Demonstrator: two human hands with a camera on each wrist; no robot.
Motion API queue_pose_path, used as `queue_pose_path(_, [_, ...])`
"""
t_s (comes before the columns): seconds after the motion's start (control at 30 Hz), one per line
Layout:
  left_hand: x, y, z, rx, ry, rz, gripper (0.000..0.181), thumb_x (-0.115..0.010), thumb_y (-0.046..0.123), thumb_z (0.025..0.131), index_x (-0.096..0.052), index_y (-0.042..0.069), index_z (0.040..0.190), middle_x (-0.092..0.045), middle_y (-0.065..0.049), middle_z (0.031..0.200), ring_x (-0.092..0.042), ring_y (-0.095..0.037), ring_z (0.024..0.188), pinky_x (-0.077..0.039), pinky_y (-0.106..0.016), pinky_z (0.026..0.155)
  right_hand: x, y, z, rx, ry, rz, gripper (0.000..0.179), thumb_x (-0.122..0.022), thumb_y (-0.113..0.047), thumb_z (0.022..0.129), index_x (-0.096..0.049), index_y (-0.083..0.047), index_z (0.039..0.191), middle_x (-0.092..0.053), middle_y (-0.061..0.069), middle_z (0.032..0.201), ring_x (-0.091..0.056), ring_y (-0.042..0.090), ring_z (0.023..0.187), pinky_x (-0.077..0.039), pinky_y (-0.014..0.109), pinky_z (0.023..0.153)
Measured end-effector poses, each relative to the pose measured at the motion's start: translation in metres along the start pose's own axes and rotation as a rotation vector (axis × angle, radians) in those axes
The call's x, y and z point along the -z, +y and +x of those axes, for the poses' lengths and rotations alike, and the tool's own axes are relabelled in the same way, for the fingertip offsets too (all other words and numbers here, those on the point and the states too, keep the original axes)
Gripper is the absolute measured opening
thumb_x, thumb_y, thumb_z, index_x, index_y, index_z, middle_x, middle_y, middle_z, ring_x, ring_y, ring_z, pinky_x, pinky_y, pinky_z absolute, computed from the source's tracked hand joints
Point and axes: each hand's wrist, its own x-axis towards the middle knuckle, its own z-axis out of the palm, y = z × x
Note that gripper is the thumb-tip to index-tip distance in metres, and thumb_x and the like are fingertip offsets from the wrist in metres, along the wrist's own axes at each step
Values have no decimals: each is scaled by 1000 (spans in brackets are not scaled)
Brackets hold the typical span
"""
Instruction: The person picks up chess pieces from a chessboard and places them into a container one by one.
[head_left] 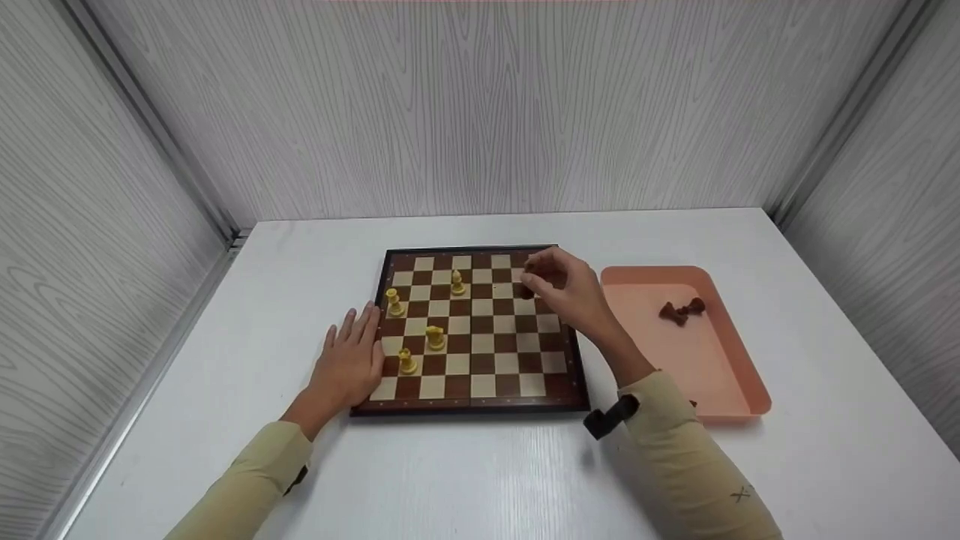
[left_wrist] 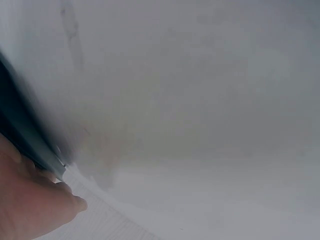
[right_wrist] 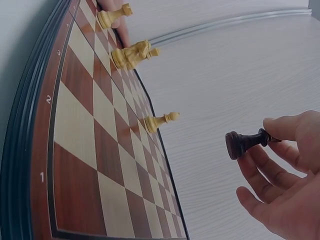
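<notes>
My right hand [head_left: 574, 292] pinches a dark chess piece [right_wrist: 245, 142] near its top between thumb and fingers. The base points away from the palm, and the fingertips hide its head. In the head view this hand is over the right far part of the chessboard [head_left: 506, 385]. My left hand [head_left: 346, 367] lies with fingers extended against the board's left edge. Near it on the board stand a light rook [head_left: 406, 363], a light knight [head_left: 435, 338] and another light piece [head_left: 394, 303]. A light bishop [head_left: 457, 283] is upright farther back.
Right of the board sits a pink tray [head_left: 705, 375]. Dark chess pieces [head_left: 673, 314] lie on their sides toward its far end, and another one [head_left: 693, 403] peeks out beside my right sleeve. Pale wood-grain panels [head_left: 480, 112] enclose the white table [head_left: 480, 472] at the back and sides.
</notes>
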Motion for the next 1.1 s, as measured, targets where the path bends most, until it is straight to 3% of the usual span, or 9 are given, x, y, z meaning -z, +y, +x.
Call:
queue_pose_path(0.13, [0, -1, -1, -1, -6, -2, 60, -25, 26, 111, -14, -1, 163, -13, -17, 170, -10, -42, 155, -10, -62, 122, 6, 0, -5, 11, -2, 22, 21, -70, -10, 99, -68, 1, 117, -71, 13, 105, -71, 27, 95, -56, 40, 85])
queue_pose_path(0.37, [1, -2, -2, 0, -8, -10, 60, -26, 25, 111, -14, -2, 163, -14, -17, 170, -10, -42, 155, -9, -63, 122, 19, -1, -16, -12, 10, 74, 21, -68, -3, 99, -66, 5, 118, -69, 22, 106, -71, 37, 94, -57, 31, 72])
queue_pose_path(0.47, [1, -1, -1, -5, -7, -14, 60, -25, 26, 111, -14, -1, 163, -14, -17, 170, -10, -42, 155, -10, -63, 122, 26, -12, -22, -17, 22, 72, 20, -66, 2, 98, -65, 10, 116, -69, 25, 103, -71, 40, 92, -58, 36, 81])
queue_pose_path(0.6, [0, -1, 0, -2, -5, -8, 60, -25, 27, 111, -14, -1, 163, -15, -17, 170, -11, -42, 155, -10, -62, 122, 37, -24, -29, -12, 45, 0, 19, -67, 2, 97, -65, 11, 115, -69, 22, 104, -70, 37, 96, -55, 32, 90])
queue_pose_path(0.8, [-1, -1, 0, -4, -4, 5, 61, -26, 26, 110, -14, -2, 163, -15, -17, 170, -12, -42, 155, -11, -62, 122, 53, -30, -36, -29, 49, -17, 20, -66, 1, 98, -65, 11, 116, -69, 23, 106, -70, 41, 95, -54, 23, 85])
queue_pose_path(0.93, [-1, 0, 1, -10, -2, 4, 61, -26, 26, 110, -15, -2, 163, -15, -17, 170, -12, -42, 155, -11, -62, 122, 64, -33, -42, -56, 57, -27, 21, -66, 1, 98, -65, 11, 117, -69, 23, 106, -70, 37, 96, -54, 22, 84])
queue_pose_path(1.1, [-1, -1, 0, -4, -5, 2, 60, -25, 26, 110, -15, -2, 163, -15, -17, 170, -11, -41, 155, -11, -62, 122, 74, -22, -44, -72, 74, -25, 21, -65, 5, 97, -65, 12, 116, -70, 26, 104, -70, 41, 96, -55, 23, 85])
